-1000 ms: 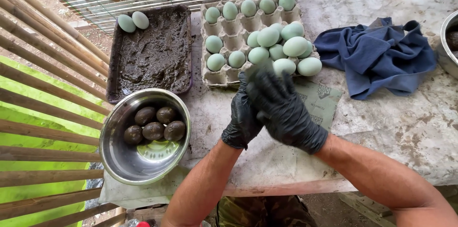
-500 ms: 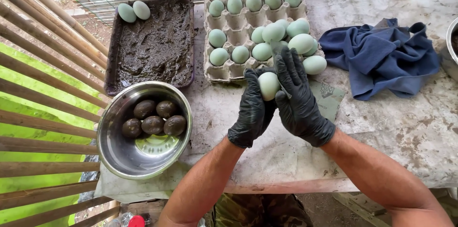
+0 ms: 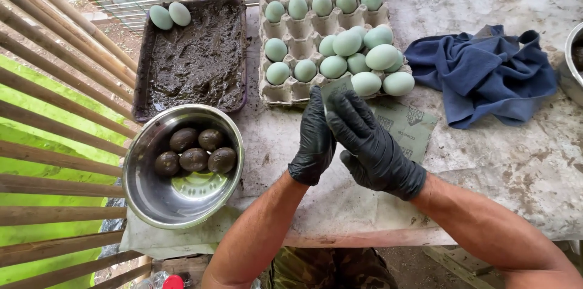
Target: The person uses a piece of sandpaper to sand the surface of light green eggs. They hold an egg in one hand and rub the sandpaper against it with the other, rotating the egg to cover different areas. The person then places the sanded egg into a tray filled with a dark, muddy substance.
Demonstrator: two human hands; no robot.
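Note:
My left hand (image 3: 313,140) and my right hand (image 3: 371,146), both in black gloves, are pressed together over the table's front part. A corner of a grey-green sandpaper piece (image 3: 336,88) sticks up between the fingers. The pale green egg they held a moment ago is hidden between the palms. Just beyond my hands stands a cardboard egg tray (image 3: 285,91) with several pale green eggs (image 3: 382,57), some piled at its near right corner.
A dark tray of mud (image 3: 194,58) with two green eggs (image 3: 170,15) lies at the back left. A steel bowl (image 3: 139,198) holds several mud-coated eggs (image 3: 194,158). A sandpaper sheet (image 3: 404,125), a blue cloth (image 3: 486,73) and another bowl (image 3: 574,58) are on the right. Bamboo rails (image 3: 54,113) run along the left.
Half a second ago the egg showed between my gloved hands. Now my right hand's fingers and the sandpaper piece cover it, and my hands sit slightly lower.

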